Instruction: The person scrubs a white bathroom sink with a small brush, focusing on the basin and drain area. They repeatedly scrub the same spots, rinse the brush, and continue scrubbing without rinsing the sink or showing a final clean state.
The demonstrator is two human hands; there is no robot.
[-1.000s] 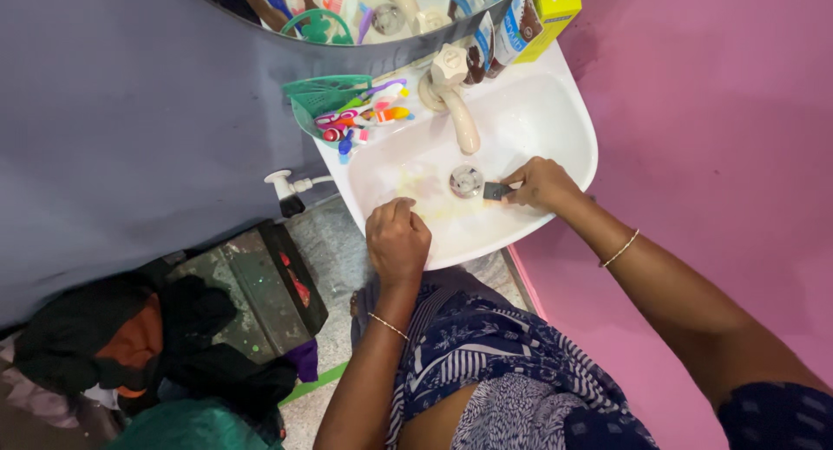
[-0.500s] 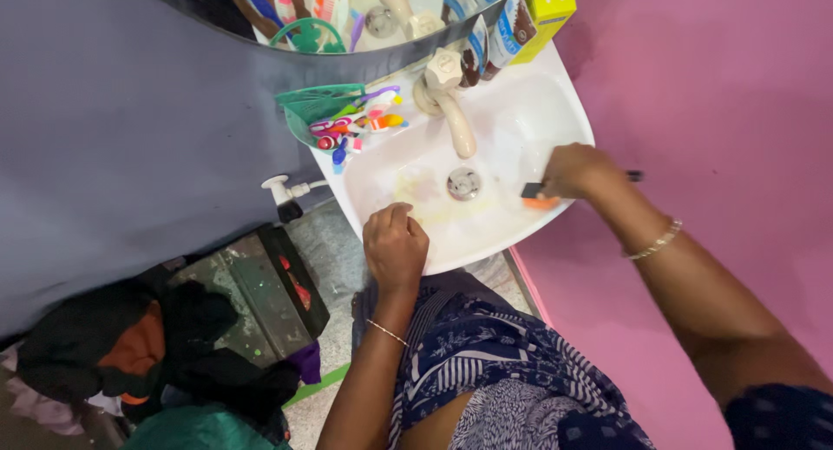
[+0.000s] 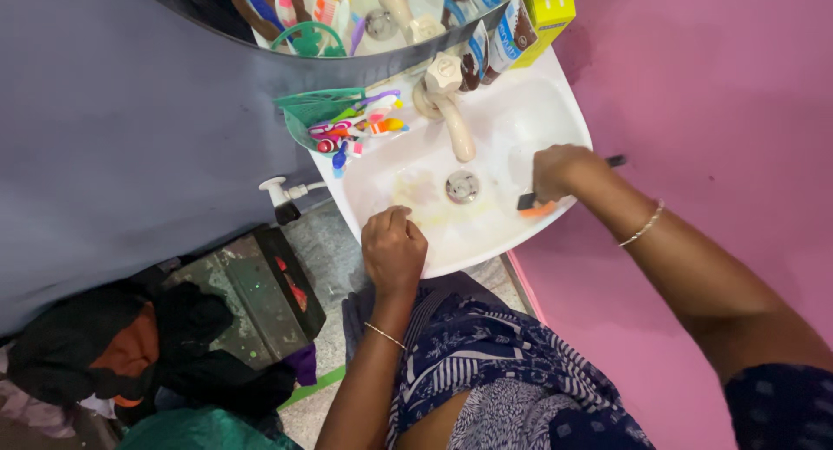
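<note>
From the head camera, the right hand (image 3: 562,170) was closed around a dark-handled scrubbing brush (image 3: 531,203), its orange bristles pressed against the inner wall of the white washbasin (image 3: 555,94) on the right side, just below the rim. The handle's end poked out behind the wrist, toward the pink wall (image 3: 720,94). The left hand (image 3: 394,249) rested curled on the basin's near rim, fingers folded in and apparently gripping nothing but the edge, bracing the body.

A yellowish stain (image 3: 425,194) lay on the basin floor beside the drain (image 3: 462,187), well apart from the brush head. The tap (image 3: 451,103) stood above the drain, and no water could be made out running from it, though the glare left that unsure.

To scrub well here, the bristles probably needed to stay flat against the curved wall with short, firm strokes, the left hand holding steady on the rim. The green basket of toothbrushes (image 3: 343,116) and the tubes and yellow box (image 3: 547,7) sat close to the back ledge, so wide swings risked knocking them.
</note>
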